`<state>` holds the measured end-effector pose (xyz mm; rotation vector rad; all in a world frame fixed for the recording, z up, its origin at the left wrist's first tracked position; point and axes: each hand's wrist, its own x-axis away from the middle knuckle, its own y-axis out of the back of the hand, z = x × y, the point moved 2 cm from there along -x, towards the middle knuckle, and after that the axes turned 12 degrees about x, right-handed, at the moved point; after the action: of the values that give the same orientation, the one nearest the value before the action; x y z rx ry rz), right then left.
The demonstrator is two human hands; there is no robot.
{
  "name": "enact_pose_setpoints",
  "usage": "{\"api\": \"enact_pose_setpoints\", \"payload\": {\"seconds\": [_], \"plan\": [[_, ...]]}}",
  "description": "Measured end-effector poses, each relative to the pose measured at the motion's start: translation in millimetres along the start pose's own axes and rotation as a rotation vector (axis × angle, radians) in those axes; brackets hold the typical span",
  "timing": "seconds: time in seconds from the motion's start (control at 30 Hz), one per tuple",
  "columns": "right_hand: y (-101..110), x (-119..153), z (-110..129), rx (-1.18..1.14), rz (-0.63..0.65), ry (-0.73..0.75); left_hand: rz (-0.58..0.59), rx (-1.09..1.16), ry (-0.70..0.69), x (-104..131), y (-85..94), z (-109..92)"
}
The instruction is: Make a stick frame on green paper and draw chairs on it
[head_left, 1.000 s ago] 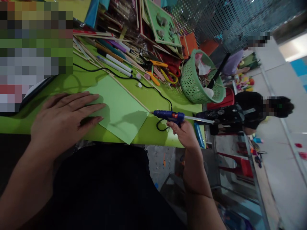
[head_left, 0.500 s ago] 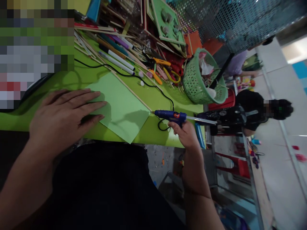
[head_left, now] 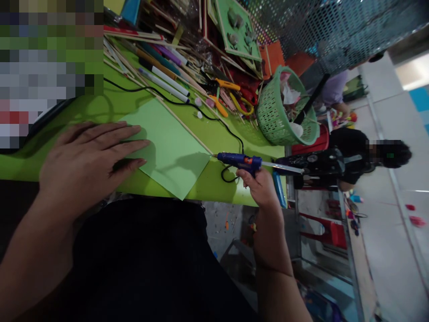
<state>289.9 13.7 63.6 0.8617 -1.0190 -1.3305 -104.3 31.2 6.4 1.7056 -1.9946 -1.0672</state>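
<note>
A light green sheet of paper (head_left: 170, 156) lies on the bright green table (head_left: 234, 190). My left hand (head_left: 97, 156) rests flat with fingers spread over the sheet's left part. In my right hand (head_left: 256, 183) is a blue glue gun (head_left: 236, 161), gripped by its handle, with a clear glue stick (head_left: 283, 168) out of its back. The nozzle is at the sheet's right corner, close to the end of a thin wooden stick (head_left: 184, 126) that lies along the sheet's upper edge.
Markers (head_left: 169, 78), orange-handled pliers (head_left: 219, 106) and many thin sticks are heaped behind the sheet. A green basket (head_left: 275, 112) stands at the back right. The black cord (head_left: 161, 96) crosses the table. A person in black (head_left: 351, 156) is farther right.
Both hands keep nearly the same place, and the glue gun's nozzle is still at the sheet's right corner. The view has shifted very slightly.
</note>
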Motion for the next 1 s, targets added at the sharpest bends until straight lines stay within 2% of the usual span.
{"api": "enact_pose_setpoints", "payload": {"seconds": [0.37,1.0], "plan": [[0.7,-0.7,1.2,0.039,0.001,0.042,-0.066,-0.059,-0.111,-0.2,-6.0,6.4],[-0.8,0.4,0.5,0.016,0.027,0.060,-0.075,-0.045,-0.108,0.9,-6.1,9.0]]}}
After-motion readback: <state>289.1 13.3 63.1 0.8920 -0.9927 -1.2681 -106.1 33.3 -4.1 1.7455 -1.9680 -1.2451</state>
